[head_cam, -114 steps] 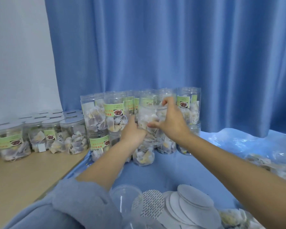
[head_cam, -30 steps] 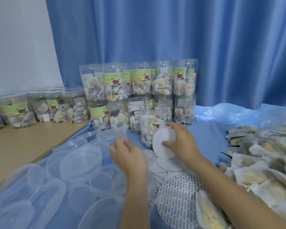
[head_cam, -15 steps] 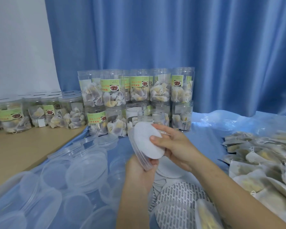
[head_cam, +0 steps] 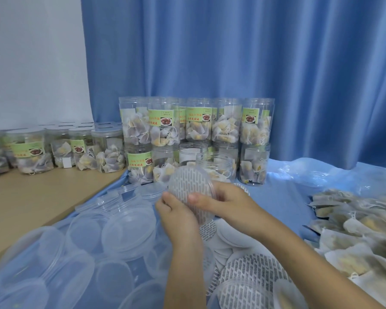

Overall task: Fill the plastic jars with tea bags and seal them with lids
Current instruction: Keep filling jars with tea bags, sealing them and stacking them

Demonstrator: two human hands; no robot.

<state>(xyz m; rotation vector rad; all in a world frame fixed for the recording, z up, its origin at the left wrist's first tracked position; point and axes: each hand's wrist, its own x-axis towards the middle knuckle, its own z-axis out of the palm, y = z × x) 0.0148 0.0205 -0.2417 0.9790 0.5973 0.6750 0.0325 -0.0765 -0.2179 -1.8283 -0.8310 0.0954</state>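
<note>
Both hands hold one clear plastic lid [head_cam: 191, 190] with a printed seal liner pressed inside it, tilted toward me. My left hand [head_cam: 176, 214] grips its lower left edge; my right hand [head_cam: 225, 205] grips the right side with the thumb on the liner. Just behind the lid stands an open jar [head_cam: 218, 166] holding tea bags, without a lid. More filled jars [head_cam: 196, 126] are stacked in two layers behind it. Loose tea bags [head_cam: 361, 224] lie in a heap at the right.
Several clear lids [head_cam: 127, 228] cover the blue sheet at the lower left. Round seal liners [head_cam: 247, 270] are piled under my forearms. Lidded jars [head_cam: 31, 152] stand on the wooden table [head_cam: 31, 201] at left. A blue curtain hangs behind.
The white liner my right hand held has gone into the clear lid held by my left hand. The lid now faces me with the printed liner inside, both hands on it.
</note>
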